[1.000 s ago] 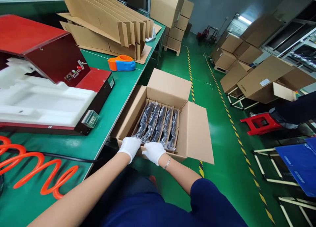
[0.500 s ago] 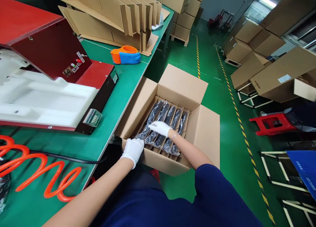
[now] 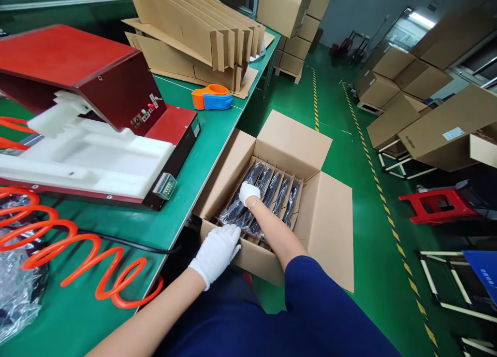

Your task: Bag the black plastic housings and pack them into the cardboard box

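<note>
An opened cardboard box (image 3: 334, 227) stands beside the bench, its flaps folded out. Several long black parts in clear plastic bags (image 3: 274, 188) lie in it side by side, parted by cardboard dividers (image 3: 297, 183). My right hand (image 3: 249, 192), in a white glove, is down on the bagged parts at the left of the box. Its fingers are curled and mostly hidden, so what they grip does not show. My left hand (image 3: 218, 251), also gloved in white, rests at the box's near left edge with fingers stretched out and thumb apart.
On the green bench (image 3: 186, 175) are a red machine with a white fixture (image 3: 116, 144), an orange coiled hose (image 3: 89, 253), an orange-blue tape dispenser (image 3: 213, 97) and stacked cardboard dividers (image 3: 194, 30). A red stool (image 3: 438, 204) and stacked boxes (image 3: 392, 77) stand across the aisle.
My right hand has gone from flat over the bags to curled down among them, its forearm swung left. My left hand's fingers have straightened at the box edge. The view has turned slightly left.
</note>
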Demonstrator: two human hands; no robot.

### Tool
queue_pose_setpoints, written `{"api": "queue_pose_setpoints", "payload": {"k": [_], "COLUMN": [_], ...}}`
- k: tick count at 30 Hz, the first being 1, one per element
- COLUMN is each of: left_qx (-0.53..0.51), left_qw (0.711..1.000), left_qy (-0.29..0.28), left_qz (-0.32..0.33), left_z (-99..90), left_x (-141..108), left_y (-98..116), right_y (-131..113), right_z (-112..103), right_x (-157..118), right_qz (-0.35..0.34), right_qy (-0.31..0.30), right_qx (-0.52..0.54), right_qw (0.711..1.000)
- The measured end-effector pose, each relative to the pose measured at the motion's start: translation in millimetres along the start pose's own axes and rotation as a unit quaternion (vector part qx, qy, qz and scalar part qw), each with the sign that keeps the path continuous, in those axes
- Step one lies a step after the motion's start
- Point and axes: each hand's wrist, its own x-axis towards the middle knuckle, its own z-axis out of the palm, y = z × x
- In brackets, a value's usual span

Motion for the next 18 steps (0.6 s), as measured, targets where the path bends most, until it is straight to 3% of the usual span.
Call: {"api": "queue_pose_setpoints", "payload": {"k": [2, 5, 7, 9, 14, 18], "left_qx": [-0.043, -0.123, -0.180, -0.249, -0.417, -0.536], "left_qw": [0.998, 0.978, 0.953, 0.926, 0.867, 0.804], "left_qy": [0.048, 0.168, 0.241, 0.272, 0.184, 0.121], "left_qz": [-0.004, -0.014, -0.038, -0.080, -0.202, -0.228], "left_z": [4.7, 9.7, 10.9, 10.4, 4.5, -6.0], "left_x": [0.7, 1.1, 1.3, 2.2, 8.0, 10.7], "left_y": [-6.2, -10.3, -11.8, -14.1, -20.9, -19.6], "right_y": [17.0, 49.4, 70.5, 85.8, 89.5, 74.1], "right_z": [-12.1, -21.9, -19.2, -9.0, 29.6, 49.3], "right_x": [-10.1, -38.4, -63.1, -87.7, -131.1, -147.7], "right_qz": [0.002, -0.001, 0.001, 0.009, -0.016, -0.073], "right_qy": [0.026, 0.067, 0.090, 0.119, 0.225, 0.287], "right_qx": [0.035, 0.086, 0.110, 0.148, 0.322, 0.408], "right_qw": [0.999, 0.994, 0.990, 0.982, 0.919, 0.864]}}
